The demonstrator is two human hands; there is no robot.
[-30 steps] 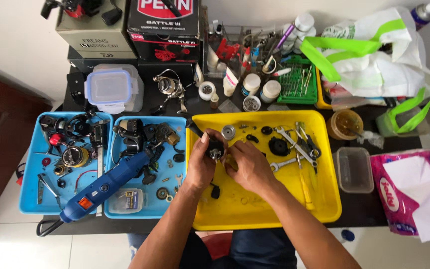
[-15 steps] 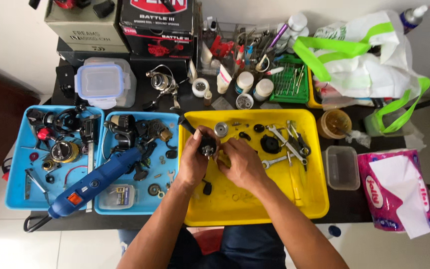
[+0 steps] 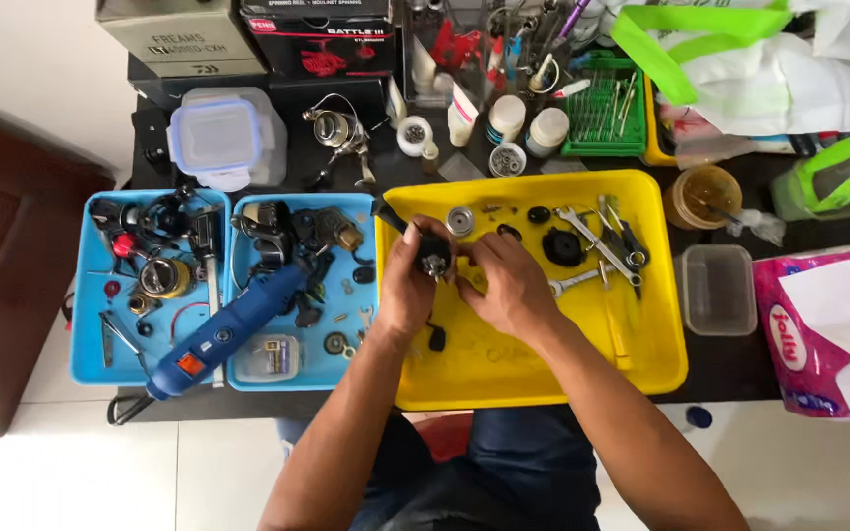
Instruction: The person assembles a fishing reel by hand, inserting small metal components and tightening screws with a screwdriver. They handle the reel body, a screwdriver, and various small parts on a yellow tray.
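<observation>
My left hand (image 3: pixel 407 288) grips a small black fishing reel body (image 3: pixel 432 254) over the yellow tray (image 3: pixel 641 364). My right hand (image 3: pixel 507 285) meets it from the right, fingertips pinched at the reel's metal end; whatever small part they pinch is hidden. In the tray lie a round silver part (image 3: pixel 460 220), a black round cap (image 3: pixel 564 246), several wrenches (image 3: pixel 592 236) and a small black piece (image 3: pixel 437 340) just below my left wrist.
Two blue trays (image 3: pixel 86 324) at left hold reel parts and a blue rotary tool (image 3: pixel 233 329). Behind stand a spinning reel (image 3: pixel 332 131), a lidded plastic box (image 3: pixel 218 138), jars, cardboard boxes and a green basket (image 3: pixel 602 113). A clear tub (image 3: pixel 718 290) and tissue pack (image 3: pixel 823 329) sit right.
Both hands stay together on the reel body over the yellow tray; the view has shifted slightly, and the hands show only small movements.
</observation>
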